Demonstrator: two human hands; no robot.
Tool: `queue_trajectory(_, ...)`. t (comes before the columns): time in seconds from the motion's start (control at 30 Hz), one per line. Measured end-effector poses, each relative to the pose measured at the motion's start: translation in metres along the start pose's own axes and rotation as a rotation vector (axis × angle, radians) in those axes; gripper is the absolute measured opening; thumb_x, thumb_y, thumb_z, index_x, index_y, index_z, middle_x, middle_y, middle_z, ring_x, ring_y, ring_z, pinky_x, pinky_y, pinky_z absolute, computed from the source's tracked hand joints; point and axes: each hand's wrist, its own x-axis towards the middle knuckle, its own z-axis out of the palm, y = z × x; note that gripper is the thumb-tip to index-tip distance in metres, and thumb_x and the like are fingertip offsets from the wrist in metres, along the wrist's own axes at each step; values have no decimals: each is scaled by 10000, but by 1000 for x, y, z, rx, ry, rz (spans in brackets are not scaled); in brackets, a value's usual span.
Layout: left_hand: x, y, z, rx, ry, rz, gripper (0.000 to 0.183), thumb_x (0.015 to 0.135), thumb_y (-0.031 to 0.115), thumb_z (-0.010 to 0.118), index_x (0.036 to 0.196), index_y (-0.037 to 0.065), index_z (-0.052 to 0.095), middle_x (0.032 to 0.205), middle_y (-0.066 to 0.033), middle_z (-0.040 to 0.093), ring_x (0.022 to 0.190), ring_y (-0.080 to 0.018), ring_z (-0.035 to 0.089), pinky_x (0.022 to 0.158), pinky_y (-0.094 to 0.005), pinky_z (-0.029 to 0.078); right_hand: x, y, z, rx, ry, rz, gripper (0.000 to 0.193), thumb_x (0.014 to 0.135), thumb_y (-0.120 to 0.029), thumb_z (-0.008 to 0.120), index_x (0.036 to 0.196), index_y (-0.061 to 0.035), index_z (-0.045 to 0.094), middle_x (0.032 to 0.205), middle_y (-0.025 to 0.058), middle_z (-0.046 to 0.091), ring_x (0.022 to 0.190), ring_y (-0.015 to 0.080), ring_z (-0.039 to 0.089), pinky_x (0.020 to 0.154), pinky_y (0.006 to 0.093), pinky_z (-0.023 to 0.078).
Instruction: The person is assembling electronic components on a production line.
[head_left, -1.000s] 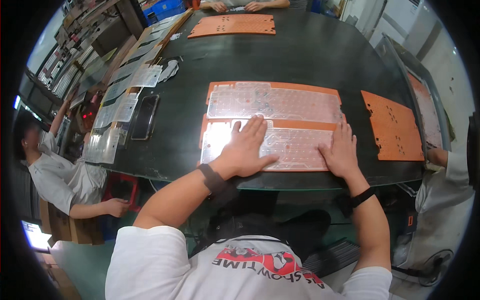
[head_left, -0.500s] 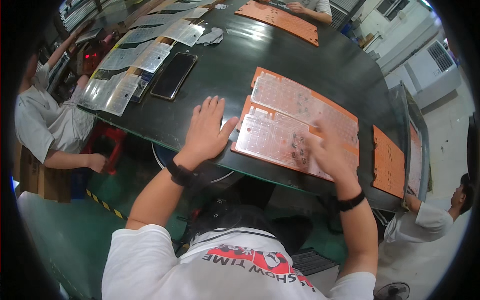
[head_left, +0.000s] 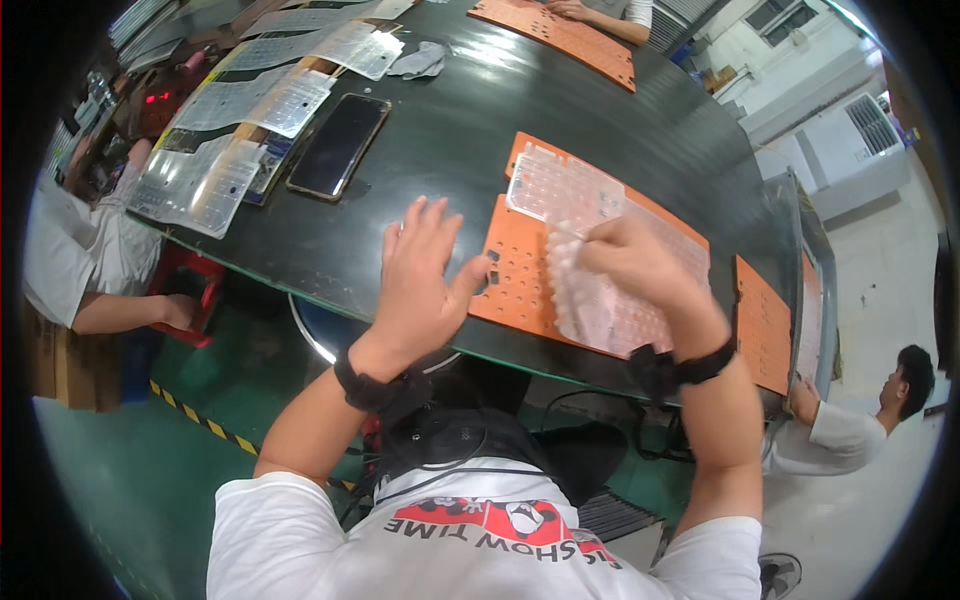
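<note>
My right hand (head_left: 645, 265) is closed on the left edge of a clear printed film sheet (head_left: 600, 305). That edge is lifted and curled off the nearer orange perforated board (head_left: 515, 285), whose holes show on the left. Farther back, a second film sheet (head_left: 560, 185) lies flat on another orange board (head_left: 522, 143). My left hand (head_left: 420, 285), fingers stretched and apart, hovers at or rests by the nearer board's left edge. Small dark tabs (head_left: 492, 268) sit next to its thumb; whether it touches them, I cannot tell.
A phone (head_left: 340, 147) lies on the dark table, left of the boards. Stacked film sheets (head_left: 205, 180) line the left side, with a grey cloth (head_left: 418, 62) behind. More orange boards (head_left: 763, 325) stand right and far (head_left: 560, 40). Co-workers sit around the table.
My right hand has gripped the nearer film sheet and raised its left edge, folding it rightward and baring the orange board. My left hand has shifted slightly toward the board's edge.
</note>
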Motion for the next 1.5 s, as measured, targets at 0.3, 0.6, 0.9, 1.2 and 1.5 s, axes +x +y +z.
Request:
queue_trajectory(0.3, 16, 144, 68, -709, -716, 618, 431, 835, 299, 634, 1097, -35, 554, 1130, -188, 551, 1065, -341, 519, 890, -441, 408, -133, 112, -245, 143, 274, 507, 188, 793, -223, 649, 881, -59, 619, 760, -33, 534, 671, 62, 489, 590, 210, 390)
queue_trajectory(0.6, -28, 306, 198, -1058, -1029, 795, 535, 861, 263, 601, 1263, -54, 445, 1312, -239, 448, 1198, -376, 455, 968, -448, 389, -345, 63, -332, -111, 624, 823, 174, 823, -279, 582, 858, -109, 588, 715, -53, 526, 630, 41, 485, 532, 225, 435)
queue_trajectory(0.9, -135, 418, 300, -847, -925, 812, 661, 857, 300, 590, 1358, -56, 345, 1429, -279, 310, 1322, -431, 302, 1093, -532, 227, -583, 46, -118, 211, 1355, 1074, 260, 866, -321, 570, 880, -66, 621, 761, 8, 613, 623, 93, 587, 493, 258, 505)
queue_trajectory(1.2, -328, 378, 336, -830, -912, 1524, 587, 864, 345, 515, 1363, 46, 436, 1436, -214, 354, 1329, -432, 292, 1098, -619, 139, -656, 14, 295, 680, 1827, 1656, 172, 890, -129, 560, 881, 8, 663, 693, 22, 596, 581, 101, 565, 512, 255, 504)
queue_trajectory(1.5, -399, 412, 308, 532, -1903, 2106, 557, 894, 376, 471, 1352, 60, 457, 1471, -167, 330, 1381, -334, 261, 1114, -501, 205, -537, -8, 536, 1329, 2531, 1560, 185, 928, -195, 565, 881, -22, 611, 677, 3, 503, 568, 128, 547, 590, 321, 559)
